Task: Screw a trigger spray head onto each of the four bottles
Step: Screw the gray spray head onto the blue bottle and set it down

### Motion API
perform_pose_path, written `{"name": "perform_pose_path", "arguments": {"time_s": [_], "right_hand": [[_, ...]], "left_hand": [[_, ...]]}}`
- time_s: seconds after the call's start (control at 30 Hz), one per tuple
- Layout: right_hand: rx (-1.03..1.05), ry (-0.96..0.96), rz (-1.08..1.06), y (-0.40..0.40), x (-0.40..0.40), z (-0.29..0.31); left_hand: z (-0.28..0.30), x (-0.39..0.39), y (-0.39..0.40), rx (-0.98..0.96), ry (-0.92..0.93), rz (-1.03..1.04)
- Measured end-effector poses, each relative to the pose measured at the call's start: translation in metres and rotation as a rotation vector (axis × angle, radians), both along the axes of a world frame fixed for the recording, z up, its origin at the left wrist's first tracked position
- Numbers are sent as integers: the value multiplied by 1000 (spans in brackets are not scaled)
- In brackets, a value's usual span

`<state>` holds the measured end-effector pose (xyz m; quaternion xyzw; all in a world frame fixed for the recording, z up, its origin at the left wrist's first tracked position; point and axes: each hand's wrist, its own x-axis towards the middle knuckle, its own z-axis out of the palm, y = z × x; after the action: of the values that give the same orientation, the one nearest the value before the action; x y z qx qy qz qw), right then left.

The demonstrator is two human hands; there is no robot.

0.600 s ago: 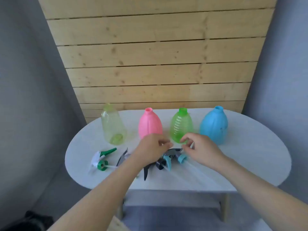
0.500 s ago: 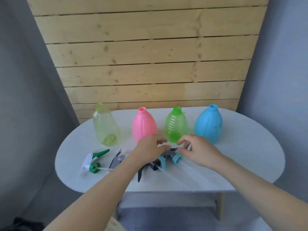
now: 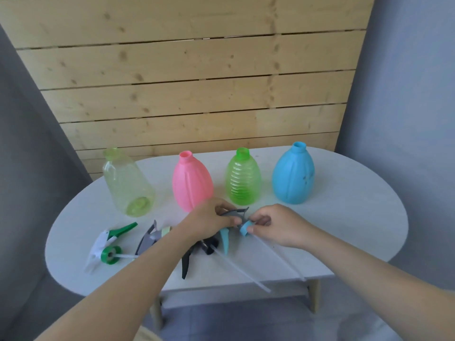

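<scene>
A white oval table (image 3: 344, 217) is standing in front of a wooden slat wall (image 3: 197, 82). Four uncapped bottles are sitting upright in a row along its far side: a clear yellow-green bottle (image 3: 126, 183), a pink bottle (image 3: 192, 183), a ribbed green bottle (image 3: 243, 179) and a blue bottle (image 3: 293, 175). Nearer the front edge, trigger heads are lying loose: a white and green spray head (image 3: 105, 244) at the left, a grey spray head (image 3: 149, 238) beside it, and a black spray head (image 3: 197, 249) under the left forearm. The left hand (image 3: 209, 223) is closing its fingers on the body of a grey and light-blue spray head (image 3: 236, 217), while the right hand (image 3: 278, 223) is pinching that head's blue screw collar (image 3: 246, 227).
</scene>
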<state>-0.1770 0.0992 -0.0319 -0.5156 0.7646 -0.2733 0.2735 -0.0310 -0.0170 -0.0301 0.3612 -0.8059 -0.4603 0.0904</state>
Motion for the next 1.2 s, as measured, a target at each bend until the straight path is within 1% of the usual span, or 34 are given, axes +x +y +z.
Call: {"name": "perform_pose_path", "arguments": {"time_s": [0.13, 0.4, 0.47, 0.53, 0.57, 0.6, 0.67, 0.77, 0.83, 1.03, 1.1, 1.2], "right_hand": [[-74, -150, -26, 2, -1, 9], [-237, -58, -119, 10, -8, 27], [-397, 20, -237, 12, -13, 31], [-550, 138, -428, 16, -25, 35], [-585, 186, -515, 16, -33, 36], [-589, 202, -582, 16, -41, 36], [-513, 148, -641, 12, -56, 35], [-336, 84, -591, 0, -66, 26], [-281, 20, -545, -8, -72, 20], [-291, -188, -457, -17, -84, 11], [-308, -191, -453, -17, -84, 11], [-377, -141, -426, -14, -82, 18]], "left_hand": [[9, 0, 5, 37, 88, 23], [20, -9, 16, 182, 269, 108], [24, -9, 17, 227, 328, 113], [27, -8, 16, 262, 378, 127], [29, -8, 15, 283, 397, 141], [30, -8, 14, 306, 411, 157], [30, -8, 13, 329, 427, 181], [31, -7, 11, 321, 452, 195], [31, -4, 9, 322, 486, 199], [35, 4, 6, 229, 505, 273], [37, 7, 6, 204, 510, 287], [43, 14, 4, 200, 551, 300]]}}
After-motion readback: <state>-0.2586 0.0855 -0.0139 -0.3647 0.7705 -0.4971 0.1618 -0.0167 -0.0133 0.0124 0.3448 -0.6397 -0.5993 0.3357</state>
